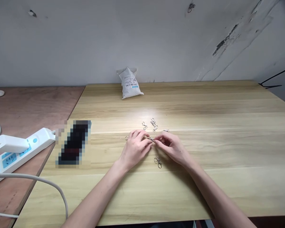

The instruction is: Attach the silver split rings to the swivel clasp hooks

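Note:
Between the fingertips of both hands is a small silvery metal clasp (151,139), most likely a lobster-clasp key ring. My left hand (137,146) pinches its left end, and my right hand (170,146) pinches its right end. Closer to me on the wood lies a clasp with a ring (158,162). Just beyond the hands are more metal clasps (154,124), another clasp (144,124) and one (166,130) partly behind my right hand. A small ring (126,138) shows beside my left hand; the fingers hide part of the held piece.
A white printed plastic bag (130,84) stands by the wall at the back of the wooden table (228,126). To the left lies a dark, pixelated phone-like object (74,142). A white power strip (39,139) with plugs sits on a brown board, and a cable (49,181) loops across the table's left edge.

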Motion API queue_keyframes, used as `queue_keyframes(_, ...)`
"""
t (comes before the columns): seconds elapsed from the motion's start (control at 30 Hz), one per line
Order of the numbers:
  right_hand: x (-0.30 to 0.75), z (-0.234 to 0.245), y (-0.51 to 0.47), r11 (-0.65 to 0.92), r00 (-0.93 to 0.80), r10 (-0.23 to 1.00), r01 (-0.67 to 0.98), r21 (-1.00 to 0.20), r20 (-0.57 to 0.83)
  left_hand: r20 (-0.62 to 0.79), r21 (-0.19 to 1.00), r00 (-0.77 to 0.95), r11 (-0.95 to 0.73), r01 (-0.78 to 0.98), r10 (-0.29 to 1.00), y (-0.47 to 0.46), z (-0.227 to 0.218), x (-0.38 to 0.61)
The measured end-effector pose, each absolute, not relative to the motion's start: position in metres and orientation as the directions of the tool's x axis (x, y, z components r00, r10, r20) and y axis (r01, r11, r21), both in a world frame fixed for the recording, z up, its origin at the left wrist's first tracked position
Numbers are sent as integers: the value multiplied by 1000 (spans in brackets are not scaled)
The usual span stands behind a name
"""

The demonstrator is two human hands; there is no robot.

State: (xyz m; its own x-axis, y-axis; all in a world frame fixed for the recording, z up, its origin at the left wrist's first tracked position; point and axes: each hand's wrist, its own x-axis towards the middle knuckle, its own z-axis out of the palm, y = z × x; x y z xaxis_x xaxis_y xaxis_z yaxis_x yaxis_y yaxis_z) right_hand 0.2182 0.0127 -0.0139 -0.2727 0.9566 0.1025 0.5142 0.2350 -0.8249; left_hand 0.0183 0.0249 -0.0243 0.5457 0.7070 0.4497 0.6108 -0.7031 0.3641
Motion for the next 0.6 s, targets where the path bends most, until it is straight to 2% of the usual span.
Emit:
queue_keyframes(0.03, 220, -10, 8, 266, -284, 952, 573, -775, 116, 440, 382, 538, -692, 613, 720, 24, -23, 16)
queue_keyframes(0.13, 223, 2, -17, 324, -367, 930, 770, -550, 33, 412, 443, 506, -652, 616, 758, 23, -21, 10)
queue_keyframes(0.2, 222, 4, -37, 374, -391, 919, 829, -416, 47, 400, 477, 490, -633, 610, 774, 24, -20, 10)
queue_keyframes(0.27, 217, 3, -53, 394, -394, 916, 856, -335, 72, 391, 497, 491, -628, 599, 778, 24, -20, 11)
queue_keyframes(0.43, 202, -6, -55, 407, -391, 914, 875, -263, 110, 381, 515, 507, -633, 578, 773, 24, -20, 14)
queue_keyframes(0.6, 201, -1, -37, 359, -383, 923, 884, -301, -24, 382, 522, 551, -665, 534, 743, 24, -21, 9)
